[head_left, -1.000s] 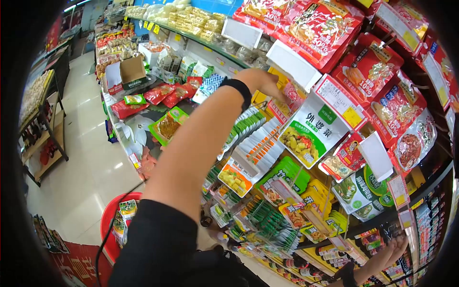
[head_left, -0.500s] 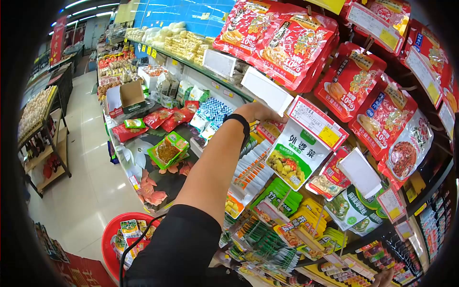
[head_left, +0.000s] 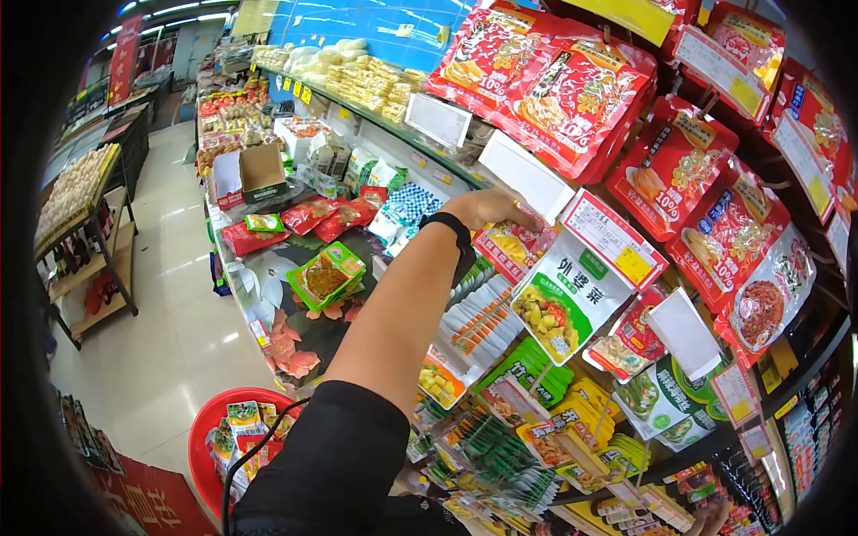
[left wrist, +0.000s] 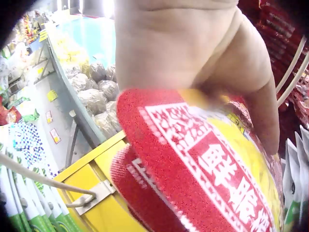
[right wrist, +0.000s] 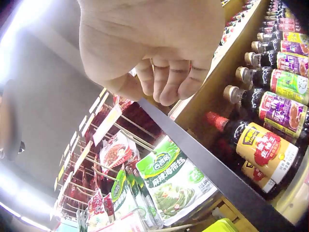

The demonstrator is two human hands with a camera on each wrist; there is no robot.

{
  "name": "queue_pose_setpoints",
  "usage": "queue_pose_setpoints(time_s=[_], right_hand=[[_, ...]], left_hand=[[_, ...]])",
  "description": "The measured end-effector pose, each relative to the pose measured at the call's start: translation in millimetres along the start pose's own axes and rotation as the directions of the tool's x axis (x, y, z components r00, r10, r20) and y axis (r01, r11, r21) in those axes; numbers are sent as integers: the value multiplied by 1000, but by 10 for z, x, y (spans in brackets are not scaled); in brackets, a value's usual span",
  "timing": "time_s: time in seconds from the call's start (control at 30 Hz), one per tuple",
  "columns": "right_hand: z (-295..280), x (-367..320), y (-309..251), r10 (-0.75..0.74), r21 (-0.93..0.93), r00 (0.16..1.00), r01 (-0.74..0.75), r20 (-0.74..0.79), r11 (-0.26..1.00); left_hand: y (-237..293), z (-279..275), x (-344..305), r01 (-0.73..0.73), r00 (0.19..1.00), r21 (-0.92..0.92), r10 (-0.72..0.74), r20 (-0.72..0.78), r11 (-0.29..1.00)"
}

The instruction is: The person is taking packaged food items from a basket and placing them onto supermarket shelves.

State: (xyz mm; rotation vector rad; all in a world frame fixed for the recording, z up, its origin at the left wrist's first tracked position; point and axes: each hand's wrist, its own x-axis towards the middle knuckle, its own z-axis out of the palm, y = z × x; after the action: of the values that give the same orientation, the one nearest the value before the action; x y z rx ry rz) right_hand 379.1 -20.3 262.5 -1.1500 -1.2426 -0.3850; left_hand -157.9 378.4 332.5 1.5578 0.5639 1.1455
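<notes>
My left hand (head_left: 490, 211) (left wrist: 193, 53) grips the top of a red-and-yellow packet (head_left: 507, 248) (left wrist: 227, 159), its fingers partly hidden behind it. In the left wrist view a second red packet (left wrist: 140, 186) lies just behind it, beside a yellow holder (left wrist: 108, 166) and a metal hook. A white-and-green pouch (head_left: 565, 290) hangs right of this hand. My right hand (head_left: 711, 516) (right wrist: 154, 48) holds nothing visible, its fingers loosely bent near a black shelf edge (right wrist: 207, 164), between green-and-white pouches (right wrist: 176, 186) and sauce bottles (right wrist: 263, 150).
Large red bags (head_left: 572, 98) hang above on hooks with price cards. Left of the rack, a display table (head_left: 308, 335) bears loose packets and an open box (head_left: 261, 172). A red basket (head_left: 198, 451) with several packets stands below on the floor. Rows of small packets hang beneath.
The view has swung, bringing more of the red basket in. The red-and-yellow packet shows more beneath my left hand than half a second ago. My right hand has moved down toward the frame's bottom edge.
</notes>
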Motion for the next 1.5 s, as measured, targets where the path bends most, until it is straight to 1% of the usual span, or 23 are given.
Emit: queue_pose_setpoints(time_s=[0.1,0.2,0.23,0.33,0.37,0.4,0.47,0.57,0.67,0.7,0.73,0.77,0.8,0.87,0.93,0.97,1.07,1.1,1.17,1.27,1.33,1.37,1.5], right_hand=[[52,10,-17,9,-10,1000,-9,21,1000],[98,14,-34,32,-30,999,-31,34,999],[85,17,-39,40,-39,998,-39,41,998],[128,12,-77,63,-51,996,-59,69,997],[167,26,-139,37,-48,994,-32,105,998],[211,40,-212,11,-44,990,-5,140,999],[255,50,-273,-28,-14,983,31,182,999],[286,44,-255,-53,49,979,44,196,998],[297,28,-252,-45,62,979,34,197,998],[296,16,-249,-38,50,980,29,193,998],[309,-4,-233,-31,39,982,24,189,999],[8,-3,402,145,-74,959,-131,243,989],[38,-21,360,151,-59,964,-141,221,988],[124,-57,265,158,-28,972,-155,176,987],[285,-68,-150,30,120,970,-60,240,991],[312,-65,-280,-36,193,963,-16,267,981],[297,-80,-277,-19,122,968,-12,249,992],[318,-85,-293,-4,139,970,-31,243,990],[376,-88,-325,28,176,973,-70,230,982],[426,-84,-284,-39,203,964,-16,264,979],[419,-98,-234,-4,155,958,-42,286,987],[402,-105,-208,14,132,955,-55,297,990],[532,-168,-408,-5,187,962,-48,273,981]], left_hand=[[247,23,-219,-6,992,303,43,-116,953],[264,-128,-198,48,998,310,-33,-53,950],[323,-163,-253,1,1000,342,1,-5,940],[456,-201,-464,-33,999,190,32,11,981],[531,-233,-525,18,998,157,-28,63,987],[474,-333,-484,-82,997,268,82,13,960],[797,-174,-812,14,999,232,-22,35,973],[895,-252,-887,7,996,295,-31,78,956],[997,-221,-1017,-19,1000,313,13,22,950],[975,-279,-995,-81,997,335,71,44,939],[1002,-322,-994,5,1000,327,-12,21,945],[1036,-362,-1001,91,995,318,-95,-3,944],[1093,-334,-1062,175,984,306,-176,-26,936],[1224,-301,-1197,200,979,311,-202,-28,929],[1316,-267,-1336,231,971,311,-237,-22,922],[1301,-301,-1357,149,987,346,-161,8,926],[1392,-308,-1513,143,987,331,-161,27,933],[1386,-322,-1543,74,993,322,-101,68,944],[1415,-358,-1602,69,992,316,-100,81,946],[1435,-385,-1704,80,989,309,-115,94,948],[1459,-365,-1761,91,986,309,-129,105,947],[1457,-347,-1799,91,988,276,-121,93,957],[1429,-255,-1991,16,998,229,-29,53,973]])
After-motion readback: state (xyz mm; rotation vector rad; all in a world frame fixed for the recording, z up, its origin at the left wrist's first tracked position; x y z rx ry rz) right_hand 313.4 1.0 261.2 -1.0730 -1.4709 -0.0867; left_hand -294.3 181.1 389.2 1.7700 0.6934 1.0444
